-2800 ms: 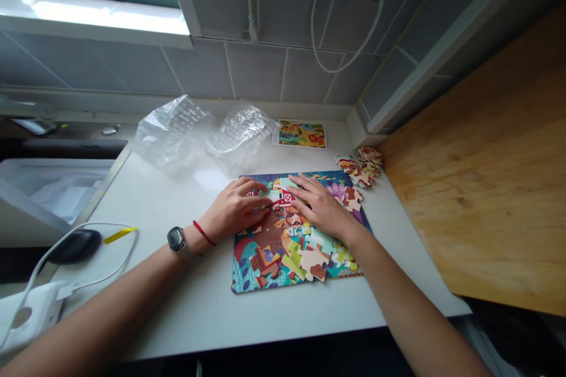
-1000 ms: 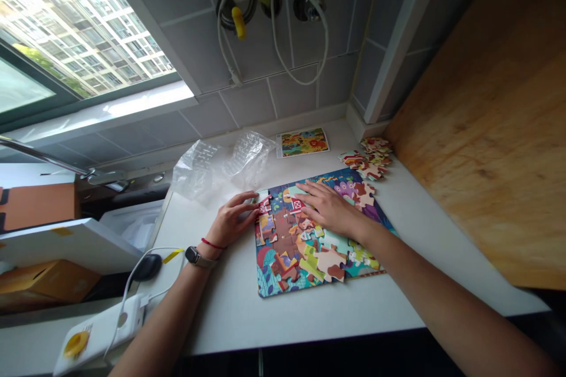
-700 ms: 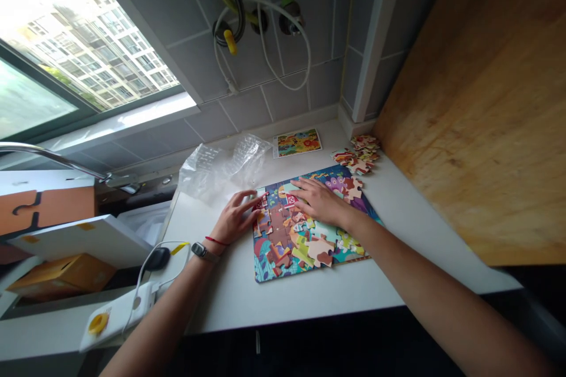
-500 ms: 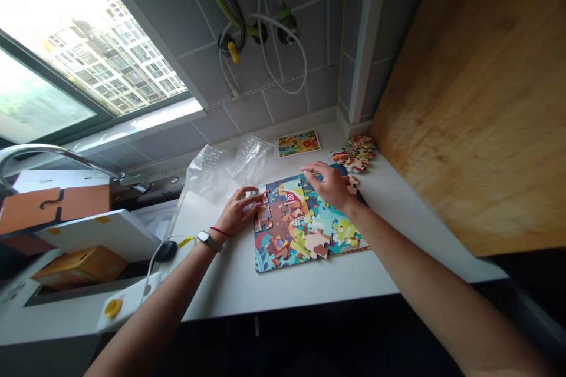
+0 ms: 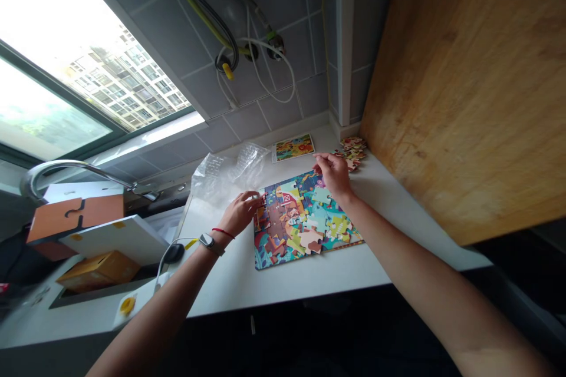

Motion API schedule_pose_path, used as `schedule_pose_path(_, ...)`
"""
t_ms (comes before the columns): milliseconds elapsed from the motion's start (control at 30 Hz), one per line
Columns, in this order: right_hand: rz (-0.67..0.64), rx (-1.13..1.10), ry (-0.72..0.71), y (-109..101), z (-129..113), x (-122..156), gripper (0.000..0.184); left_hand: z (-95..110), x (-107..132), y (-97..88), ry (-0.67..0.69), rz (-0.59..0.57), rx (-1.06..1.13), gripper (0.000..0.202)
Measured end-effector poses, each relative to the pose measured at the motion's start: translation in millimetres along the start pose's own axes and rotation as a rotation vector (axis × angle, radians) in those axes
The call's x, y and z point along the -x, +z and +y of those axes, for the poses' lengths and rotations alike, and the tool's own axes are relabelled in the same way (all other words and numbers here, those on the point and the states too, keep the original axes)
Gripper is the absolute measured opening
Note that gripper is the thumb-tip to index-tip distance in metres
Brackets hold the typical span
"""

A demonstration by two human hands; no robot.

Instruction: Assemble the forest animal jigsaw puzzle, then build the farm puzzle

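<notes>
Orange panel (image 5: 49,219): at my far left, standing above a cardboard box (image 5: 97,273), well apart from my hands.
Watch (image 5: 206,240): on my left wrist, with a red band just above it towards the hand.
Plastic bag (image 5: 225,179): crumpled on the table (image 5: 221,283), beyond my left hand.
Left hand (image 5: 242,212): palm down, fingers bent, their tips at the board's left edge by its far corner; whether they pinch a piece there or only rest on it, I can't make out.
Puzzle board (image 5: 262,259): flat in front of me, long axis running left to right, its right end slanting a little away from me; my left hand is at one end, my right over the other.
Barn piece (image 5: 287,198): on the board, between my hands but nearer the left.
Cow-patch piece (image 5: 311,240): loose at the board's near edge.
Picture card (image 5: 293,147): beyond the board, to the left of my right hand.
Right hand (image 5: 335,175): around the board's far right corner, fingers curled, thumb near fingertips; I can't see whether anything is between them.
Piece pile (image 5: 355,149): just right of my right hand, much the nearer one, and past the board's corner.
Wooden panel (image 5: 433,100): upright at my far right.
</notes>
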State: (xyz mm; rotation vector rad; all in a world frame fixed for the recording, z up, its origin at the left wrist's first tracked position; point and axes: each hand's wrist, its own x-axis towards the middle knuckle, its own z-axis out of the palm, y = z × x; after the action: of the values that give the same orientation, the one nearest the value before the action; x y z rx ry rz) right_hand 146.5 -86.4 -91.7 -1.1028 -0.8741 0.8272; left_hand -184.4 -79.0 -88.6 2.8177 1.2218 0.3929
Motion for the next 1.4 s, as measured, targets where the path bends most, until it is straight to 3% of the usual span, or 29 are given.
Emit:
schedule_pose_path(267, -0.230, -0.118, 0.169, 15, -13, 24, 0.036, 4, 11, 6.8, -0.026, 0.022, 0.030, 0.039)
schedule_pose_path(367, -0.450, 0.040, 0.039, 24, -22, 43, 0.033, 5, 15, 14.4, -0.055, 0.070, 0.066, 0.038)
schedule_pose_path(500, -0.795, 0.421, -0.234, 36, -31, 75, 0.017, 9, 18, 24.2, -0.121, 0.165, 0.115, 0.033)
schedule_pose_path(600, -0.920, 0.767, -0.427, 45, -37, 103, 0.019, 12, 19, 26.9, -0.147, 0.202, 0.153, 0.030)
schedule_pose_path(767, -0.896, 1.213, -0.494, 64, -45, 144, 0.058, 14, 21, 27.3, -0.199, 0.247, 0.176, 0.030)
schedule_pose_path(900, -0.822, 1.343, -0.429, 74, -45, 161, 0.046, 15, 22, 27.7, -0.209, 0.251, 0.185, 0.030)
schedule_pose_path(1167, -0.812, 1.303, -0.250, 70, -45, 165, 0.018, 15, 25, 24.7, -0.163, 0.204, 0.226, 0.034)
schedule_pose_path(1267, -0.857, 1.232, -0.203, 72, -47, 163, 0.032, 15, 26, 25.7, -0.130, 0.212, 0.255, 0.036)
schedule_pose_path(1400, -0.946, 1.105, -0.260, 75, -48, 162, 0.050, 15, 26, 28.2, -0.096, 0.230, 0.299, 0.036)
